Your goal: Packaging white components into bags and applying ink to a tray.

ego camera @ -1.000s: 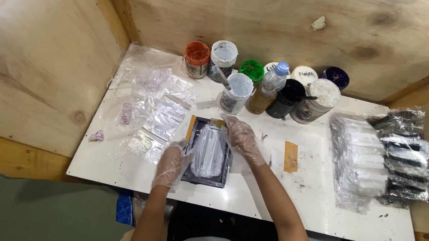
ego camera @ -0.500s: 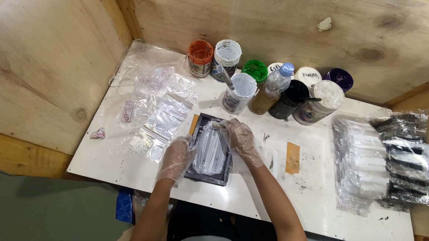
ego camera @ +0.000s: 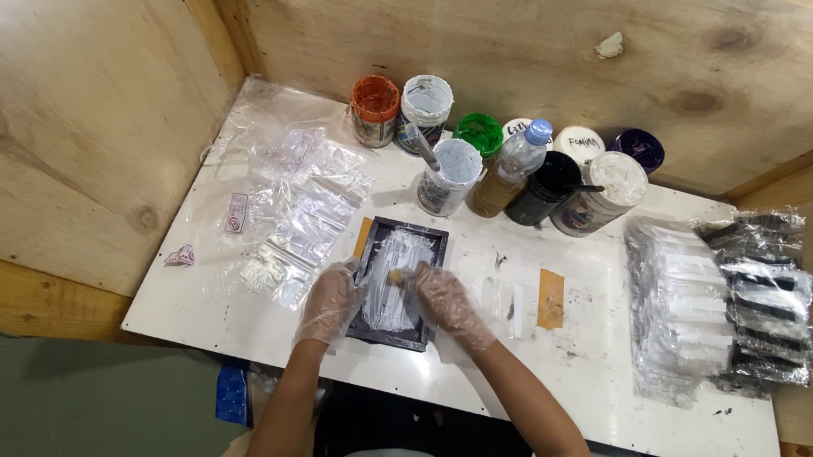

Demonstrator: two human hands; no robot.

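Gloves of thin clear plastic covered both hands as they worked at a small black-framed printing screen (ego camera: 398,280) smeared with white ink, which lay flat on the white tabletop (ego camera: 596,362) near its front edge, just in front of the person. The left hand (ego camera: 332,299) rested on the frame's left edge, fingers spread and pressed flat against it rather than closed round anything. The right hand (ego camera: 444,299) lay over the frame's right side, fingers curled toward a small yellowish object (ego camera: 393,276) on the mesh; whether it actually pinched that piece could not be told, since the glove and ink blurred the fingertips. An orange strip (ego camera: 364,237) showed just beyond the frame's upper left corner, touching it. Left of the frame lay a loose spread of clear plastic zip bags (ego camera: 299,213). Behind it, along the plywood wall, stood a cluster of open paint pots (ego camera: 428,103) with orange, white, green, black and purple contents, a white tub with a stirring stick (ego camera: 449,175), and a clear plastic bottle with a blue cap (ego camera: 514,169). Right of the frame a second orange rectangle (ego camera: 551,299) lay on the table, and farther right sat stacks of bagged white and black pieces (ego camera: 722,295), well apart from the hands.
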